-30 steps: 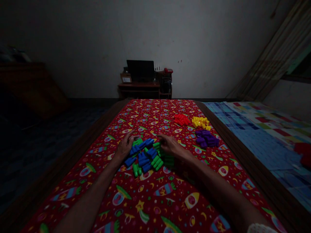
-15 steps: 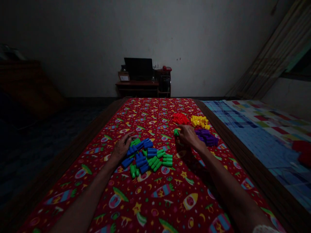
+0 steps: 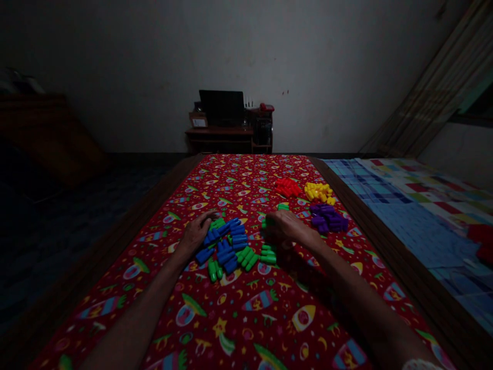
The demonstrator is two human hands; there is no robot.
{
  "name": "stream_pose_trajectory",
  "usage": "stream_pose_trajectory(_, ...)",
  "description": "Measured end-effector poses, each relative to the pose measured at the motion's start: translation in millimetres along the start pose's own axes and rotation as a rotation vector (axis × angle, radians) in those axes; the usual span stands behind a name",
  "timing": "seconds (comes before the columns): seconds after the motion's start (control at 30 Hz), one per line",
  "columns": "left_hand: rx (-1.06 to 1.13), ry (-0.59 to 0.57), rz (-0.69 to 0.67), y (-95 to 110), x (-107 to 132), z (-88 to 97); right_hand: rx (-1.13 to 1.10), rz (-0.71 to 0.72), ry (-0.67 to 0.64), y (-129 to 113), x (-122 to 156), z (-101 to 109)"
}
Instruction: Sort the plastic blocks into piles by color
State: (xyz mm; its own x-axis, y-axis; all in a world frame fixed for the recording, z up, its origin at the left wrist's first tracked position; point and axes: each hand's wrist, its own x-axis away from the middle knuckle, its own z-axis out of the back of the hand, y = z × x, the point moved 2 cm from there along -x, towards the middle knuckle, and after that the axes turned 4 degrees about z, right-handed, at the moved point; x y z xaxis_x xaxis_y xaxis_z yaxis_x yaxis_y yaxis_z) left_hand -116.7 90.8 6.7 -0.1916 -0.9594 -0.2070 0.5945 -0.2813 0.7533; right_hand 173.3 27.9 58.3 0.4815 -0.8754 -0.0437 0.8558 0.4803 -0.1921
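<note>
My right hand [image 3: 285, 225] has its fingers closed on a green plastic toy block [image 3: 265, 223], mostly hidden by the fingertips. Just beyond it, another green block [image 3: 283, 206] lies on the cloth. My left hand [image 3: 195, 232] rests at the left side of a mixed heap, thumb and fingers apart, with nothing seen in it. In that heap are several blue blocks [image 3: 226, 253] and green blocks [image 3: 247, 258], bullet-shaped and joined side by side. One green block [image 3: 268, 254] lies at the heap's right end, below my right hand.
Sorted piles of red blocks [image 3: 287, 187], yellow blocks [image 3: 319, 192] and purple blocks [image 3: 328, 218] lie at the right. A red patterned cloth [image 3: 246, 318] covers the table. Beyond stands a desk [image 3: 219, 131] with a dark monitor [image 3: 221, 105]. A bed [image 3: 379, 221] is at the right.
My right hand has moved left and nearer, back toward the mixed heap. The green block it held now lies near the red pile, and it has taken another green one. My left hand stays put.
</note>
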Motion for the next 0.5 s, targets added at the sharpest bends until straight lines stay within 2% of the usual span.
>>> stream_pose_trajectory(0.13,-0.006,0.012,0.014,0,0,-0.6,0.075,-0.142,0.236,39,3,-3)
stream_pose_trajectory(0.2,-0.001,0.020,0.017,0,-1,-0.8,0.083,-0.167,0.293,44,5,0)
stream_pose_trajectory(0.27,0.007,0.019,0.019,0,-1,-0.7,0.054,-0.148,0.293,37,6,9)
stream_pose_trajectory(0.33,0.012,0.017,0.023,2,0,-0.5,-0.013,-0.092,0.179,17,7,20)
stream_pose_trajectory(0.4,0.010,0.019,0.027,3,0,-0.1,-0.059,-0.010,-0.044,-10,11,25)
stream_pose_trajectory(0.47,0.004,0.019,0.033,4,1,0.1,-0.024,0.067,-0.248,-37,17,21)
stream_pose_trajectory(0.5,0.003,0.019,0.036,4,1,0.1,0.017,0.101,-0.283,-48,21,17)
